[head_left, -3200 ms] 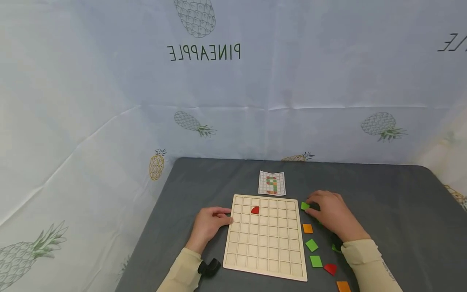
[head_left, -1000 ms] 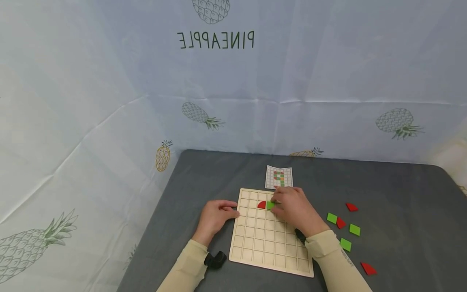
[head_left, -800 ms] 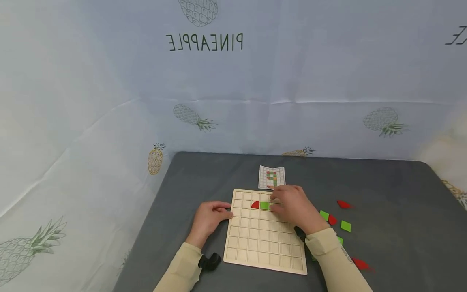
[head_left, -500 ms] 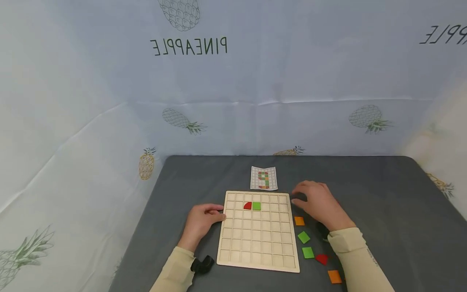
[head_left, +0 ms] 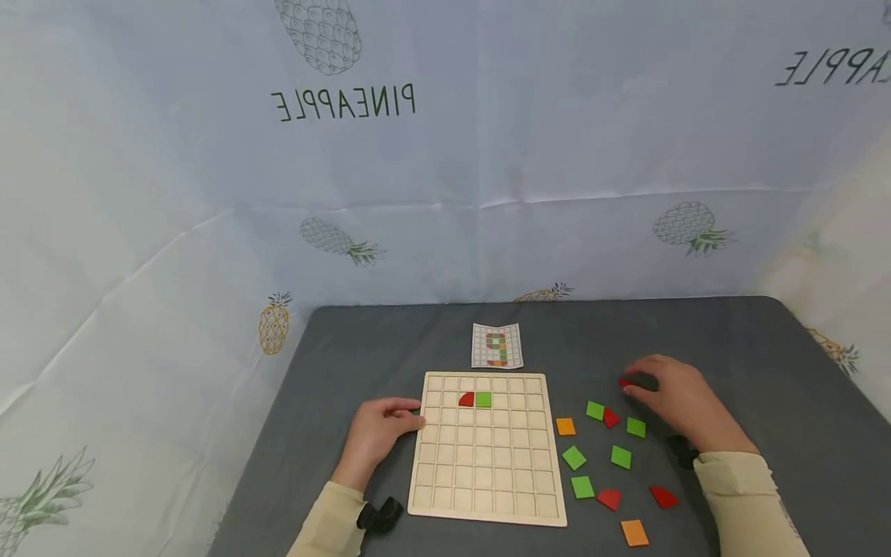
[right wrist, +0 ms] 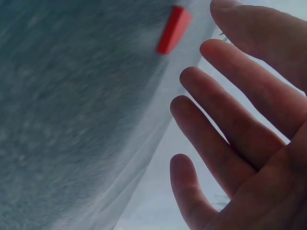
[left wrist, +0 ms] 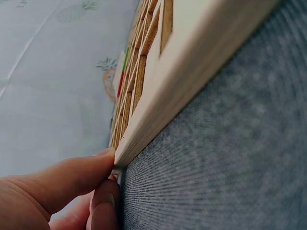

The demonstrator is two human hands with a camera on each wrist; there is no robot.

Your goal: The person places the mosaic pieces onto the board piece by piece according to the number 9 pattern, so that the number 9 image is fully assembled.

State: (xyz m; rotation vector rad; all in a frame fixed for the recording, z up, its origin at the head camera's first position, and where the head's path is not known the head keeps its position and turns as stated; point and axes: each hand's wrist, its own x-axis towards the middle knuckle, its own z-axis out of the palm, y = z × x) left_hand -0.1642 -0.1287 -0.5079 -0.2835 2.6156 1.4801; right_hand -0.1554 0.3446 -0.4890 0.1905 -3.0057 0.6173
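While the left hand [head_left: 372, 433] pinches the left edge of the board [head_left: 501, 460], thumb at the rim, the right hand [head_left: 678, 394] is far right, fingers loosely extended and gripping nothing, beside a loose red piece [head_left: 623, 382]; contact cannot be told. On the board, a red quarter [head_left: 466, 399] sits just left of a green square [head_left: 483, 399]. Judged technique: thumb opposite index, pinch by edges, check orientation against the card [head_left: 496, 346], steady the board.
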